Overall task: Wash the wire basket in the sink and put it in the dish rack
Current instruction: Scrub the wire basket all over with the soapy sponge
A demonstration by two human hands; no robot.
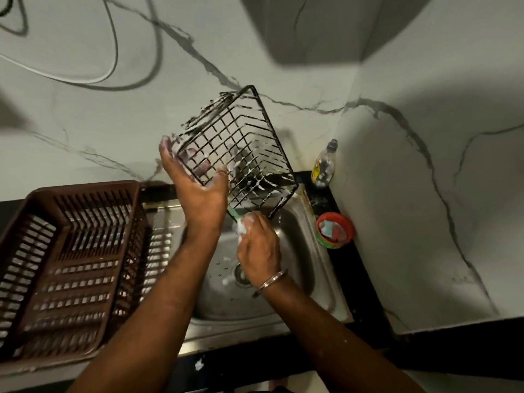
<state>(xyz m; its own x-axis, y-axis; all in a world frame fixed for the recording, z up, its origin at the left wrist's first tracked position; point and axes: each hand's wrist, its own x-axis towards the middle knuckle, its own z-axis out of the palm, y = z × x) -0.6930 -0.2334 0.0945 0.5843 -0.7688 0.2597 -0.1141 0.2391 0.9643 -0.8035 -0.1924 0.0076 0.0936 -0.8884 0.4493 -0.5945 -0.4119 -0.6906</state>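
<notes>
- Holding a black square wire basket tilted on one corner above the basin, the left hand cups its near-left corner: the palm lies under the mesh, the fingers show through the grid and the thumb hooks over a wire.
- White foam clings to the basket's far-left rim and along its lower wires.
- The basket's lowest corner hangs over the far side of the round stainless steel sink, with its open side turned to the right.
- The right hand is closed round a foamy green scrub pad, just beside the basket's lower edge; whether the pad touches the wire I cannot tell.
- A thin metal bangle sits on the right wrist, above the sink's drain.
- A brown slotted plastic dish rack stands on the left, next to the sink, well apart from the basket.
- A small clear bottle with a yellow label stands at the far-right corner of the black counter.
- Nearer on the right sits a round green tub with a red rim, with pads inside it.
- White veined marble walls rise behind and to the right; a loose white cable loops on the far left.
</notes>
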